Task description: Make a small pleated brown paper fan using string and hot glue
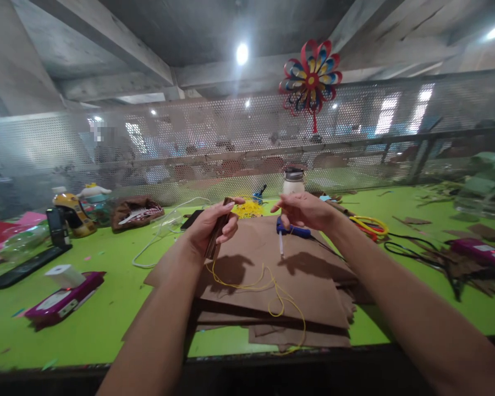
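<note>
My left hand [210, 225] is closed around a narrow bundle of dark brown strips [216, 236], held tilted above a stack of brown paper sheets [247, 297]. Yellow string [247, 287] trails from below the bundle and loops across the top sheet to the front edge. To the right, my right hand [301, 210] hovers apart from the bundle, its fingers loosely bent and spread, with nothing visible in them. Just beneath it lies a blue glue gun [297, 229], a white stick-like part [281, 245] beside it on the paper.
A jar with a dark lid [293, 180] and a yellow shredded pile [247, 208] stand behind. At left are a purple power strip [66, 300], a yellow-black bottle [74, 214] and a brown pouch [136, 213]. Cables [416, 242] and another purple strip [482, 253] lie right.
</note>
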### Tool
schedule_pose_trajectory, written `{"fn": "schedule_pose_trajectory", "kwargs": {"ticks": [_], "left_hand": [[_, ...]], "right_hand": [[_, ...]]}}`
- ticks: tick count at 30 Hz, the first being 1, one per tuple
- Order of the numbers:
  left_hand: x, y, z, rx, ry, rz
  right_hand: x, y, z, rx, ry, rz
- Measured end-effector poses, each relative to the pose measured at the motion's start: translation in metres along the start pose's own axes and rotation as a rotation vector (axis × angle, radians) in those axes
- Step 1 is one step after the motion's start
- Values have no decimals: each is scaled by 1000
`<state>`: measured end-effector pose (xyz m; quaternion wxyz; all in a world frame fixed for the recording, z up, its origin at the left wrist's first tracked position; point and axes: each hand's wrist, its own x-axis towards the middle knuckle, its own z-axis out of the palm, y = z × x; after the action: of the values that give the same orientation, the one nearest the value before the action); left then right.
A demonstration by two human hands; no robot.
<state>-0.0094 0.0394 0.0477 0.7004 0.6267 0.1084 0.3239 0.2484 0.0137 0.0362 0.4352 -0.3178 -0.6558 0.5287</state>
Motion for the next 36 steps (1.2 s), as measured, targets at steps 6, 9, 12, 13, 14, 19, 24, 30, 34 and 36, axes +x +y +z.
{"fn": "schedule_pose_trajectory", "kwargs": {"ticks": [6,9,12,13,14,19,24,30,34,36], "left_hand": [[-1,-7,18,88,-94,-73],[-2,-11,28,132,-168,-124],[-2,-11,34,174,-226,-198],[-1,-11,34,187,-236,-225],[-1,-12,35,201,-244,-247],[6,-20,28,226,-278,-274],[11,-33,22,180,-252,-284],[12,-35,24,147,-210,-274],[13,-31,23,139,-151,-201],[14,-28,22,140,-118,-181]], "right_hand": [[6,11,16,89,-247,243],[14,21,34,197,-343,275],[20,24,45,348,-180,129],[21,24,46,387,-76,61],[21,23,46,417,27,-1],[21,18,37,491,288,-187],[20,11,23,445,556,-155],[19,8,-1,370,700,-165],[21,16,-4,202,727,-8],[20,17,-5,132,727,76]]}}
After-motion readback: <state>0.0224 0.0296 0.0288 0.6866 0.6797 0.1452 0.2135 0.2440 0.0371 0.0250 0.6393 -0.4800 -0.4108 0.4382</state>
